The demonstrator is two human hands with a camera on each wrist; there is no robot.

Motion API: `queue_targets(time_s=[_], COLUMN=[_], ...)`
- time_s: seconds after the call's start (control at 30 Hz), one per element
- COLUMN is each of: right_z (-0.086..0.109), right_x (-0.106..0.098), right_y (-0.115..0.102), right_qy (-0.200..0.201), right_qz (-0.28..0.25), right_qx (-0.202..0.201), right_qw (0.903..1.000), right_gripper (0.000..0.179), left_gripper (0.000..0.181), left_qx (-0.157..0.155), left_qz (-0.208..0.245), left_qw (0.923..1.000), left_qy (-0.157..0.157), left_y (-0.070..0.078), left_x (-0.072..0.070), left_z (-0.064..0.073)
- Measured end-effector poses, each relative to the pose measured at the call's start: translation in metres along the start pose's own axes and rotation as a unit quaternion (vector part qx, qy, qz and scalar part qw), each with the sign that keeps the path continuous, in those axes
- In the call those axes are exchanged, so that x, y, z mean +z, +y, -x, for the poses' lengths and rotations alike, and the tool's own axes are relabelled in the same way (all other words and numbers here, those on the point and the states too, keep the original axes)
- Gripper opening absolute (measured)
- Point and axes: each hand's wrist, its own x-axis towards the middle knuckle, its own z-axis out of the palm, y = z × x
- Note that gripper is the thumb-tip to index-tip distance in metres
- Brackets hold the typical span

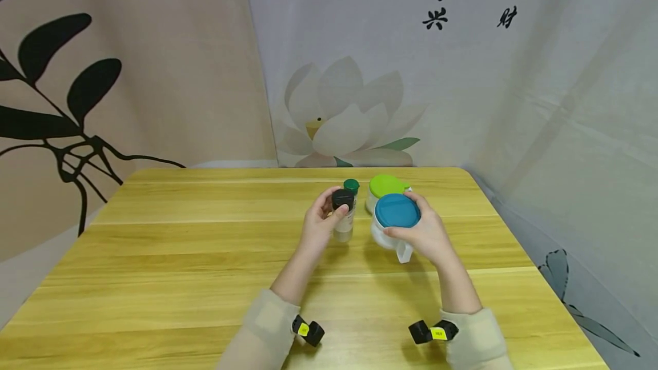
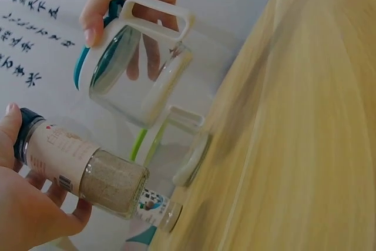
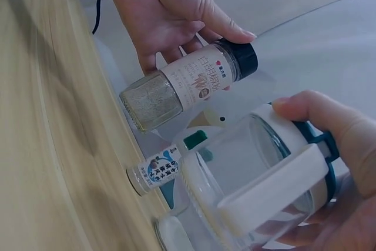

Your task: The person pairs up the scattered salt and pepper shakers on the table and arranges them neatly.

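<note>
"While the left hand is busy, can you make out what it's got?"

"It's grasping a black-capped spice jar, roughly upright, thumb at the front near the cap and fingers behind. The glass has a pale label, with a greyish powder showing below it."

"Is that one up off the table?"

"Yes, lifted just above it. So is the blue-lidded jar, which the right hand grips around the lid. Its white handle points towards the person."

"And behind those two?"

"A green-lidded jar stands on the table just beyond the blue one, partly hidden by it. The green-capped bottle stands near it, beyond the spice jar, and has a printed label."

"What's at the back?"

"A cloth with a pale lotus and black characters hangs past the table's far edge."
</note>
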Motion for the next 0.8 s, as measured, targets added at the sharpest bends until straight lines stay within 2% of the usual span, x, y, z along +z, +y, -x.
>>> queue_targets(time_s=[0.37, 0.6, 0.8], right_z=[0.004, 0.006, 0.006], right_x=[0.009, 0.017, 0.024], right_y=[-0.011, -0.016, -0.018], right_qy=[-0.007, -0.009, -0.009], right_qz=[-0.003, -0.009, -0.015], right_qx=[0.008, -0.005, -0.010], right_qw=[0.9999, 0.9999, 0.9998], right_gripper=[0.090, 0.089, 0.089], left_gripper=[0.047, 0.046, 0.045], left_qx=[-0.007, -0.003, -0.013], left_qz=[-0.007, -0.008, -0.011], left_qw=[0.9999, 0.9999, 0.9998], left_qy=[0.013, 0.010, 0.006], left_y=[0.004, 0.008, 0.012], left_x=[-0.015, -0.023, -0.033], left_z=[0.007, 0.011, 0.013])
